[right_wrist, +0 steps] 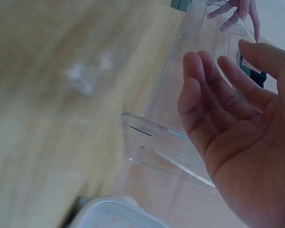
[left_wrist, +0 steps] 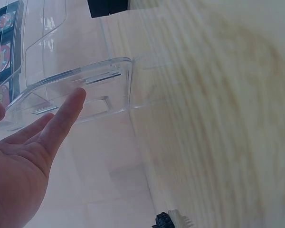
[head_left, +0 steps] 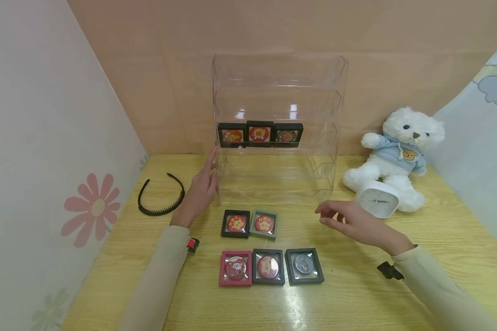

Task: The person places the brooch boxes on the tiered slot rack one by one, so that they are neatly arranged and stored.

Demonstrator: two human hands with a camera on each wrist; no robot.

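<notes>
A clear acrylic tiered rack [head_left: 273,174] stands at the table's back. Behind one of its middle ledges sit three black-framed badges [head_left: 260,134] side by side. My left hand [head_left: 199,191] is at the rack's left side, fingers extended along the panel; whether they press on it I cannot tell. Past the rack's front right corner, my right hand [head_left: 354,223] hovers with loosely bent fingers and holds nothing. In front of the rack lie a black-framed badge [head_left: 236,224] and a green-framed one [head_left: 264,224]. Nearer are a pink-framed badge [head_left: 235,268] and two dark-framed ones [head_left: 268,266].
At the right, a white teddy bear [head_left: 397,156] in a blue hoodie sits with a white clock [head_left: 378,199] before it. A black toothed headband [head_left: 161,211] lies at the left. Walls [head_left: 182,92] border the wooden table [head_left: 356,294] at the back and sides.
</notes>
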